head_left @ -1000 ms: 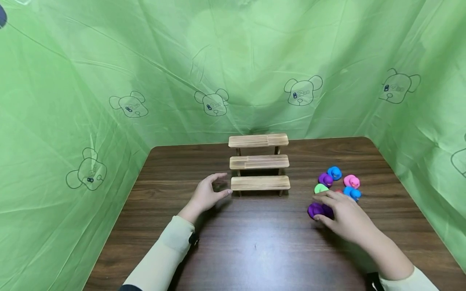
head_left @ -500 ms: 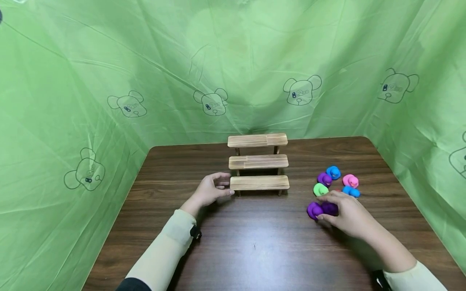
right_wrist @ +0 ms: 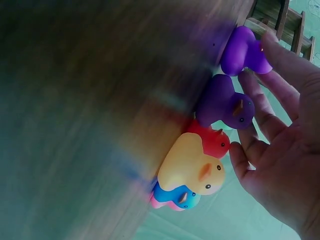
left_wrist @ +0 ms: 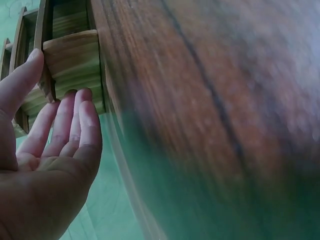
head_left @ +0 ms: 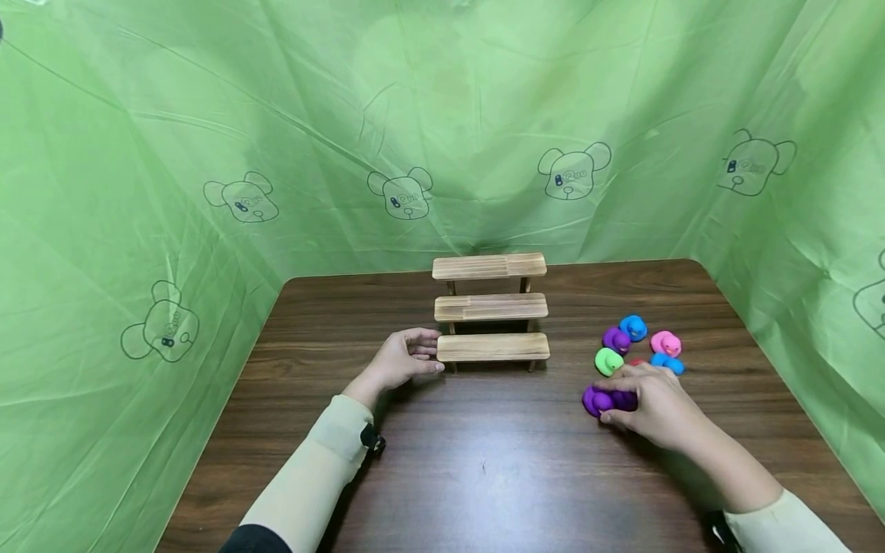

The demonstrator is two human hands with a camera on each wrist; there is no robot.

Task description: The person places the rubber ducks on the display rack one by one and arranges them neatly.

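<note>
At the left end of the lowest step of a three-tier wooden stand (head_left: 492, 348) is my left hand (head_left: 396, 362). Its thumb lies by the front corner and its relaxed fingers (left_wrist: 61, 122) reach the side of the stand (left_wrist: 72, 62). My right hand (head_left: 657, 405) pinches a bright purple rubber duck (right_wrist: 241, 50) between thumb and index finger. Beside it a darker purple duck (right_wrist: 217, 102) stands near the other fingers. A yellow duck (right_wrist: 187, 165) and a red duck (right_wrist: 212, 142) follow in the row; the right hand hides the yellow one in the head view.
Behind the right hand sit a light green duck (head_left: 608, 362), another purple duck (head_left: 615, 340), two blue ducks (head_left: 632, 328) and a pink duck (head_left: 666, 343). The brown wooden table (head_left: 442, 468) ends at a green curtain (head_left: 484, 115) printed with bear-like faces.
My left hand has moved right to the end of the lowest step. My right thumb and index finger have closed in around the front purple duck. The other ducks stay in place.
</note>
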